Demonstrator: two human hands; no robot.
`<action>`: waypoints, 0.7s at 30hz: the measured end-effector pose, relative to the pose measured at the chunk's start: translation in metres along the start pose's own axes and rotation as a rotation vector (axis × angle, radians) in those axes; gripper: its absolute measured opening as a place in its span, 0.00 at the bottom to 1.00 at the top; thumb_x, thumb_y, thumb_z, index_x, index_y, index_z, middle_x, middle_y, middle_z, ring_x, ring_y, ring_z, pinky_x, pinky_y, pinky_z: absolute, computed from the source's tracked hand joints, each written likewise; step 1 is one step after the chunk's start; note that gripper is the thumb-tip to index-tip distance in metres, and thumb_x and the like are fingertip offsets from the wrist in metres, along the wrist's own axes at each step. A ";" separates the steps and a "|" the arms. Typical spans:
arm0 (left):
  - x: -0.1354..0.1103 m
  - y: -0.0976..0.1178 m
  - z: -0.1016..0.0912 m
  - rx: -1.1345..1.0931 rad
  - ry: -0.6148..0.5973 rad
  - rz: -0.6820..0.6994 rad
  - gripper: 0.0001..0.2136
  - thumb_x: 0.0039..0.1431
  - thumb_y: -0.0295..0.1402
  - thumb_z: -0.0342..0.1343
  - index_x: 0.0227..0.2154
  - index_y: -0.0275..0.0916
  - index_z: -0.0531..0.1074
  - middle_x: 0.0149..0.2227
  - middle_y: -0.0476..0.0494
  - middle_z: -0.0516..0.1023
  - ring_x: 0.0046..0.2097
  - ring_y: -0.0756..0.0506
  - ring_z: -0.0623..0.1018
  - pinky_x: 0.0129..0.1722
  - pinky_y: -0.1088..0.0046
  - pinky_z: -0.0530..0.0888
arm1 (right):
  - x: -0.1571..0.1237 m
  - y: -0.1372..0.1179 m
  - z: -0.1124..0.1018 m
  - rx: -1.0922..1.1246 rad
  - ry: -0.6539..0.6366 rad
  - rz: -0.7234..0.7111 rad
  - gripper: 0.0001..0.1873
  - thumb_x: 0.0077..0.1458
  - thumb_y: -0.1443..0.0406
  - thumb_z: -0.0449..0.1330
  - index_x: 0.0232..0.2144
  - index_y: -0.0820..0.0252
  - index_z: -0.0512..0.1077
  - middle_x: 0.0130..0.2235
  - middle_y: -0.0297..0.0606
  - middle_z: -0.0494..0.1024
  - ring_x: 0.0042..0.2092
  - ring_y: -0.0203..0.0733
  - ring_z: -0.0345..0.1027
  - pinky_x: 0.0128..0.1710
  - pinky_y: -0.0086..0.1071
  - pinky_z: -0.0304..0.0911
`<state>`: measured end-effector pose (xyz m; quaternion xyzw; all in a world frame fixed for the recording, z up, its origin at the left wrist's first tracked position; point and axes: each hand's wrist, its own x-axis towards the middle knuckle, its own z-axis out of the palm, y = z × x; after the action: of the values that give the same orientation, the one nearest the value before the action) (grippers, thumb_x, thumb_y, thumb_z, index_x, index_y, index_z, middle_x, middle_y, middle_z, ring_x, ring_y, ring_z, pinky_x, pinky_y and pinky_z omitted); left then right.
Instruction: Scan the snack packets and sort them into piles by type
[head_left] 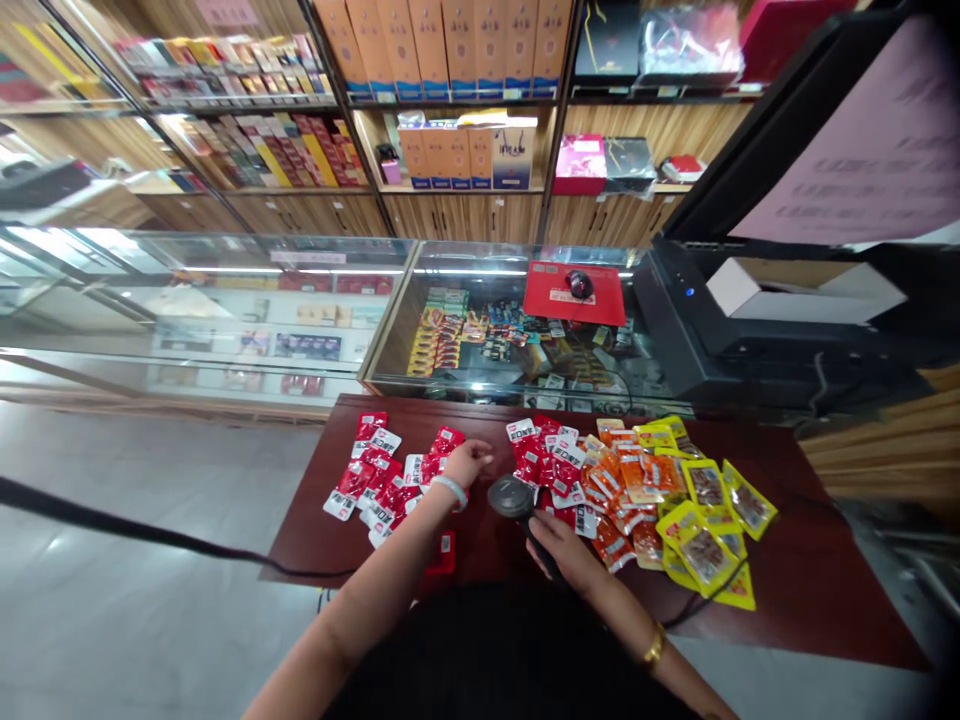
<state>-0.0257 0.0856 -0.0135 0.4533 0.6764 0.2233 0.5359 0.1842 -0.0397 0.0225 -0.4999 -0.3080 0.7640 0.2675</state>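
Note:
My right hand (561,548) is wrapped round the handle of a dark barcode scanner (513,496), whose head points up and to the left over the brown table. My left hand (469,462) reaches over the table, just beside a few red-and-white snack packets (433,468); its fingers look loosely stretched, with nothing visible in them. Farther left lies a loose pile of the same red packets (369,478). Right of the scanner is another group of red packets (559,462), partly behind it. Orange snack packets (626,485) and yellow snack packets (705,550) lie beyond my right hand.
Behind the brown table (307,530) stands a glass display counter (480,385) with a red mat (536,290) and a mouse (579,285) on top. A dark machine (675,320) with an open white box (810,295) stands right. A black cable (187,540) crosses at left.

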 end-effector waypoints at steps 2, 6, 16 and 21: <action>-0.012 -0.013 -0.027 0.318 0.237 0.010 0.16 0.47 0.33 0.66 0.40 0.37 0.72 0.40 0.37 0.76 0.46 0.39 0.75 0.46 0.66 0.68 | 0.002 0.000 0.000 -0.013 -0.012 -0.010 0.29 0.49 0.39 0.60 0.39 0.56 0.67 0.16 0.23 0.64 0.15 0.29 0.51 0.14 0.23 0.46; -0.029 -0.026 -0.059 0.757 0.418 -0.107 0.30 0.46 0.41 0.65 0.53 0.39 0.65 0.57 0.33 0.65 0.58 0.33 0.65 0.55 0.60 0.63 | 0.003 -0.005 0.002 -0.007 0.002 -0.015 0.28 0.48 0.39 0.60 0.36 0.56 0.66 0.16 0.22 0.63 0.15 0.29 0.50 0.14 0.23 0.46; -0.027 -0.026 -0.095 0.986 0.226 -0.209 0.17 0.54 0.47 0.55 0.41 0.42 0.71 0.50 0.36 0.74 0.56 0.32 0.67 0.52 0.54 0.63 | 0.001 -0.010 0.007 -0.010 0.028 -0.015 0.27 0.47 0.41 0.61 0.33 0.56 0.66 0.17 0.23 0.64 0.16 0.29 0.51 0.14 0.24 0.46; -0.034 -0.037 -0.114 1.037 0.086 -0.240 0.20 0.48 0.45 0.61 0.43 0.41 0.70 0.48 0.34 0.78 0.56 0.30 0.70 0.53 0.49 0.62 | 0.002 -0.009 0.005 0.008 0.024 -0.029 0.27 0.47 0.40 0.61 0.33 0.56 0.65 0.16 0.22 0.62 0.15 0.28 0.50 0.13 0.23 0.46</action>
<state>-0.1452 0.0593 0.0119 0.5686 0.7663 -0.1846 0.2354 0.1804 -0.0333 0.0299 -0.5035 -0.3088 0.7553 0.2841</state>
